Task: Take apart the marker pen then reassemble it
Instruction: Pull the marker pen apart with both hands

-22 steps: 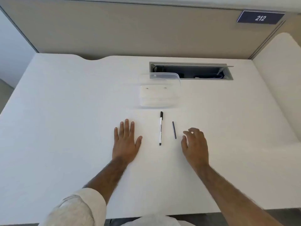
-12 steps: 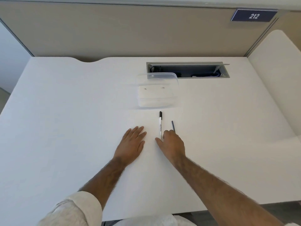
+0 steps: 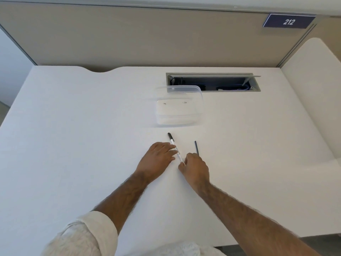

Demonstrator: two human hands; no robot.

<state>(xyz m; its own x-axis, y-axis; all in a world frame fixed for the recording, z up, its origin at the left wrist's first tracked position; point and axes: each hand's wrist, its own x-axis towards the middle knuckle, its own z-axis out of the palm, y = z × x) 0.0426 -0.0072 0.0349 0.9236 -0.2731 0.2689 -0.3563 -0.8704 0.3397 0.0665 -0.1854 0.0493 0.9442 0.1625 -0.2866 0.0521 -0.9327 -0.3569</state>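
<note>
- Right now the thin white plastic marker pen with the black cap (image 3: 175,147) lies flat on the white table (image 3: 73,145), just in front of the clear plastic box (image 3: 178,106).
- It looks light, stiff and smooth, so it could roll or slip. I think the best place to hold it is the white middle with one hand and an end with the other.
- Its long side runs away from the person, leaning a little left. The black cap end points far away, toward the box.
- The left hand (image 3: 157,157) lies on the pen's left side, fingers (image 3: 167,146) spread flat and touching it, not closed round it.
- The right hand (image 3: 195,167) is curled at the pen's near end. I cannot tell if it pinches it.
- A thin dark grey stick (image 3: 196,147) lies just right of the pen, apart from it.
</note>
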